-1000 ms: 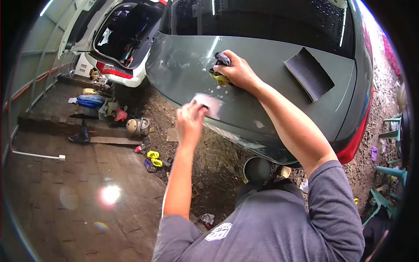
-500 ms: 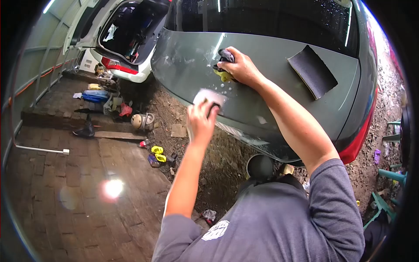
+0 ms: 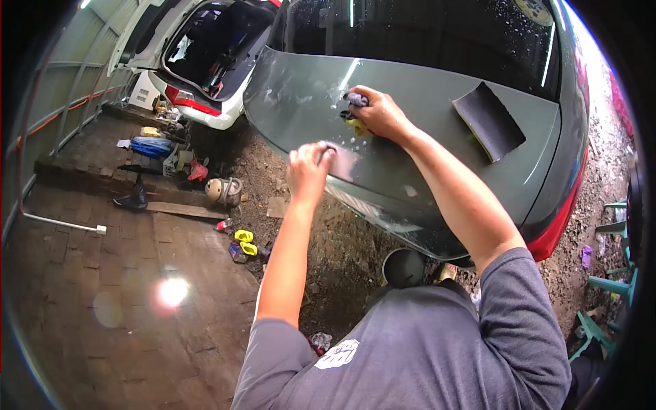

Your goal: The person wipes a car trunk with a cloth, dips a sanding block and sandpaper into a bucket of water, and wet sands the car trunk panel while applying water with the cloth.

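My left hand (image 3: 309, 171) is closed on a small dark block at the lower edge of the grey car panel (image 3: 424, 130); the block is mostly hidden by the fingers. Beside it lies a whitish smeared patch, blurred. My right hand (image 3: 381, 113) grips a bunched cloth (image 3: 356, 125), dark grey with yellow below, just above the panel. White droplets dot the paint under the cloth. To the right, a curved sheet of dark sandpaper (image 3: 489, 121) rests on the panel below the wet rear window (image 3: 424, 34).
A white car (image 3: 225, 115) with its tailgate raised stands at the upper left. A dark bucket (image 3: 404, 267) is on the ground below the panel. Yellow shoes (image 3: 247, 243), a round tank (image 3: 220, 190) and a plank (image 3: 184, 209) lie left; green chairs (image 3: 611, 285) stand right.
My left hand has shifted slightly left and up along the panel edge. My right hand, still holding the cloth, appears a little lower and farther right. The view has tilted slightly.
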